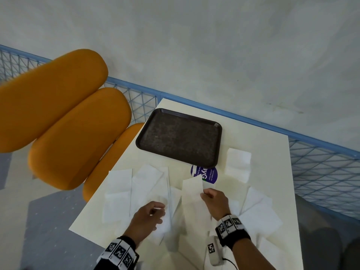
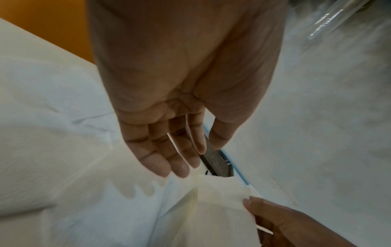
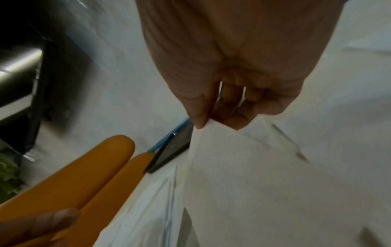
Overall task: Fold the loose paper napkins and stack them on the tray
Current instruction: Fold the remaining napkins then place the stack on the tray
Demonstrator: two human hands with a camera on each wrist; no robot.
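Observation:
Several loose white paper napkins [image 1: 118,193] lie spread over the near half of the cream table [image 1: 268,152]. My right hand [image 1: 213,201] pinches the far corner of one napkin [image 1: 191,199] between thumb and fingers and lifts it off the table; the same napkin [image 3: 243,167] fills the right wrist view under my right hand [image 3: 215,120]. My left hand [image 1: 150,215] hovers just left of it over other napkins, fingers straight and relaxed, holding nothing; the left wrist view shows my left hand [image 2: 180,150] above a napkin [image 2: 63,133]. The dark brown tray [image 1: 180,137] beyond holds nothing.
One napkin [image 1: 237,164] lies apart to the right of the tray. A round purple sticker [image 1: 206,174] sits on the table in front of the tray. An orange padded chair [image 1: 66,121] stands left of the table. A blue wire fence [image 1: 321,168] runs behind it.

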